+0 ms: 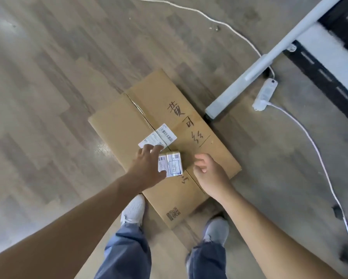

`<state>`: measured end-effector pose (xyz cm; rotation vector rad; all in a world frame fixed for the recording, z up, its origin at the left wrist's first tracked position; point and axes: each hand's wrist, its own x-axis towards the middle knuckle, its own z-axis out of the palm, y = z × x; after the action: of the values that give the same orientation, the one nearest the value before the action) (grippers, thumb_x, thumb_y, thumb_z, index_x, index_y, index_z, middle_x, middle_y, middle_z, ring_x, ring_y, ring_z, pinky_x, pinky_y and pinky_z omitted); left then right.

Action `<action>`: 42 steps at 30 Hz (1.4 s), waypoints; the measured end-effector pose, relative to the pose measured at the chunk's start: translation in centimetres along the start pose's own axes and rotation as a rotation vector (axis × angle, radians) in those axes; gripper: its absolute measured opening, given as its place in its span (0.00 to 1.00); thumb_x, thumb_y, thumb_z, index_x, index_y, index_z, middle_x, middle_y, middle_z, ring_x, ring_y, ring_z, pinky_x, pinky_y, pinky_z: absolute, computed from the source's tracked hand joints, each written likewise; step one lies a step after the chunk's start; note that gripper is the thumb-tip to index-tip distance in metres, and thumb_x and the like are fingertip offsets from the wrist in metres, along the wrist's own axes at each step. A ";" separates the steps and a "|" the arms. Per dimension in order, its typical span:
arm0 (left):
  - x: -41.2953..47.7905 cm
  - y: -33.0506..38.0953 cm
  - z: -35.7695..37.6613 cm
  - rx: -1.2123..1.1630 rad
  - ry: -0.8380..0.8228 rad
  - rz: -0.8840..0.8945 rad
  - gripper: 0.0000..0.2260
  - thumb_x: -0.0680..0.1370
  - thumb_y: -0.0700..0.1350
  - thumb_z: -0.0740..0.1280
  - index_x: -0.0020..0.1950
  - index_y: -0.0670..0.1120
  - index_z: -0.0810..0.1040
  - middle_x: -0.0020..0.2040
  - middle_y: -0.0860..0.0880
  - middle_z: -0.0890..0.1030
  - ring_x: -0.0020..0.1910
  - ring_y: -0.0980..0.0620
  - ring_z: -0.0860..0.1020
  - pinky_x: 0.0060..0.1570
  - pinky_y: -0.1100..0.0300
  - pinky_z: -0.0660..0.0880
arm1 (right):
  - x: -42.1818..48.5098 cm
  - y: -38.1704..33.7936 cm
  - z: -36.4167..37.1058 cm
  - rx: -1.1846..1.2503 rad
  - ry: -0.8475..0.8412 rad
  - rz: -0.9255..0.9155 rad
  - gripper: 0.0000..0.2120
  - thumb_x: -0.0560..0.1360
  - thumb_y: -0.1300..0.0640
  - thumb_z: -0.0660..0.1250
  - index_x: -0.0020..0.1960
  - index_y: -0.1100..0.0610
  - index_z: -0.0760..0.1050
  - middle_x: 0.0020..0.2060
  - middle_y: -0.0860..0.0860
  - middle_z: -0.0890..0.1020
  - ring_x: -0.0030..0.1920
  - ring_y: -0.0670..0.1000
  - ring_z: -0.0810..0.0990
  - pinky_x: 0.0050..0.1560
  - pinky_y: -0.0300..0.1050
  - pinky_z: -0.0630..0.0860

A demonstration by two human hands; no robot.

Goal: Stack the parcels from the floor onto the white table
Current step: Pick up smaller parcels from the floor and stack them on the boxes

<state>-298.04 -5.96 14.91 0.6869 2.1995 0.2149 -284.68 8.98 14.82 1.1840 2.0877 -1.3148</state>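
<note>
A small parcel (171, 164) sits near the near edge of a large cardboard box (118, 125) on the floor (48, 77); the left hand (149, 167), fingers spread wide, and right hand (209, 175), loosely open, flank it, apparently to lift it tablewards.

grey-brown wood-look plank floor (48, 77) with a soft sheen of light at the left. at the upper right the white metal foot of a table (270, 63) rests on it, with a white power strip (266, 93) just beside it and a thin white cord (209, 17) trailing across the boards.
</note>
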 end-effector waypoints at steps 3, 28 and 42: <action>2.3 -2.6 4.3 0.141 -0.023 0.026 0.40 0.69 0.52 0.73 0.75 0.53 0.55 0.73 0.46 0.58 0.71 0.44 0.61 0.61 0.48 0.70 | 3.0 3.1 3.3 -0.008 -0.027 0.045 0.16 0.80 0.56 0.61 0.67 0.51 0.70 0.59 0.47 0.79 0.49 0.44 0.75 0.47 0.37 0.67; -16.5 9.8 -19.9 0.021 0.317 0.296 0.42 0.65 0.58 0.75 0.74 0.53 0.60 0.63 0.50 0.72 0.61 0.45 0.68 0.58 0.48 0.72 | -14.6 -16.7 -14.4 0.374 -0.036 -0.077 0.05 0.78 0.48 0.64 0.51 0.46 0.68 0.50 0.46 0.80 0.45 0.43 0.83 0.39 0.43 0.82; -29.0 21.4 -37.4 -0.158 0.384 0.651 0.44 0.65 0.55 0.78 0.75 0.49 0.60 0.68 0.46 0.68 0.66 0.46 0.65 0.63 0.51 0.67 | -34.8 -27.0 -28.8 0.536 0.345 -0.245 0.17 0.78 0.52 0.65 0.65 0.42 0.69 0.49 0.50 0.83 0.44 0.42 0.83 0.39 0.41 0.80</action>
<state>-301.96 -1.14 66.48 1.3429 2.2002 0.9048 -284.57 13.34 67.19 1.4901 2.2427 -1.9956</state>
